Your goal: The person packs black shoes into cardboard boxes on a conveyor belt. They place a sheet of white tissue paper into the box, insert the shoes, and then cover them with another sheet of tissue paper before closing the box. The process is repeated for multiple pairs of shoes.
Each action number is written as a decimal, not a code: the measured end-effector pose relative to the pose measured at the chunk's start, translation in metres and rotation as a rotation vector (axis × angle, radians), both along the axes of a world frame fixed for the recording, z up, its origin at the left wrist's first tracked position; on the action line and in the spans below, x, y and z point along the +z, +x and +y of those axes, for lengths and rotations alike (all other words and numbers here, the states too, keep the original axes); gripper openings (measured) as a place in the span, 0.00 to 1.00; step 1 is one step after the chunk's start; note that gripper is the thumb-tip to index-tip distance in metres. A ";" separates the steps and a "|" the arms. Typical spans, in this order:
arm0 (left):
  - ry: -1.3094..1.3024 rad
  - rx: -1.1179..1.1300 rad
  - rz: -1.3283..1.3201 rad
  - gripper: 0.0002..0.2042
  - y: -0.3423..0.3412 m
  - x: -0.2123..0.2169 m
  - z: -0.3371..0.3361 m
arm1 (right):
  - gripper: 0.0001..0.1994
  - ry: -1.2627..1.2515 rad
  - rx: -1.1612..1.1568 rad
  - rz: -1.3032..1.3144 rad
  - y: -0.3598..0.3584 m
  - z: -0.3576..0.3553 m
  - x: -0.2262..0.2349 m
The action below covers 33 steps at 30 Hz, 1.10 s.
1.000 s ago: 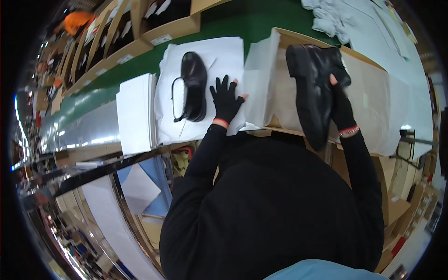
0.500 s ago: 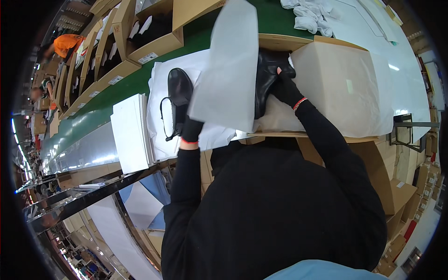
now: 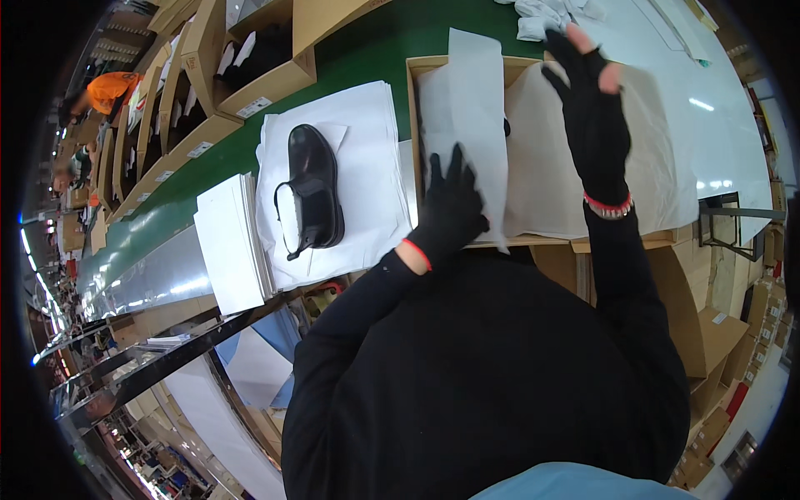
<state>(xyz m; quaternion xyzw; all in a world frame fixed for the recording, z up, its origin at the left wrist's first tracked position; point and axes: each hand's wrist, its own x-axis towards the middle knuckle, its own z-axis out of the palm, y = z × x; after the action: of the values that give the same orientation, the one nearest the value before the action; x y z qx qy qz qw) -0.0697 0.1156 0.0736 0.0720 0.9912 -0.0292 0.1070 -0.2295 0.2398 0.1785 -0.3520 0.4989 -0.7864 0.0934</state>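
My left hand (image 3: 450,208), in a black glove, lies with fingers spread on the lower left part of a translucent white sheet of paper (image 3: 477,104). That sheet rests over the left side of an open cardboard shoe box (image 3: 412,108). Only a small dark bit of the shoe in the box shows past the sheet's right edge. My right hand (image 3: 593,117), gloved with some bare fingertips, is raised over the box's right side with fingers apart, holding nothing. Beneath it, thin wrapping paper (image 3: 542,183) spreads out to the right. A black ankle boot (image 3: 321,187) lies on a white paper stack (image 3: 371,158) to the left.
Another stack of white sheets (image 3: 227,242) lies at the table's left edge. Open cardboard boxes (image 3: 267,87) with dark shoes line the far left. Crumpled white paper (image 3: 537,18) lies at the back. A person in orange (image 3: 110,90) is far left.
The sheet has come down from my left hand over the shoe in the box. My right hand has let go of that shoe and lifted away. The left hand has moved right.
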 end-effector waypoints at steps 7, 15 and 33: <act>0.724 -0.091 0.559 0.25 0.009 -0.044 0.012 | 0.31 0.968 0.434 0.910 0.005 -0.015 -0.085; 0.625 0.610 1.086 0.08 0.107 0.011 -0.157 | 0.33 1.276 0.098 0.831 -0.021 0.086 -0.054; -0.382 1.402 0.779 0.24 0.409 -0.047 -0.412 | 0.13 1.051 0.457 0.718 0.100 0.031 -0.101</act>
<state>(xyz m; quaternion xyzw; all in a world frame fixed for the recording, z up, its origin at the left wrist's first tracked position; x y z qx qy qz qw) 0.3390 -0.2967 0.0270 -0.5981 0.7503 -0.1465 -0.2406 -0.1297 0.2712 0.0775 -0.5959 0.7284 -0.2339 0.2444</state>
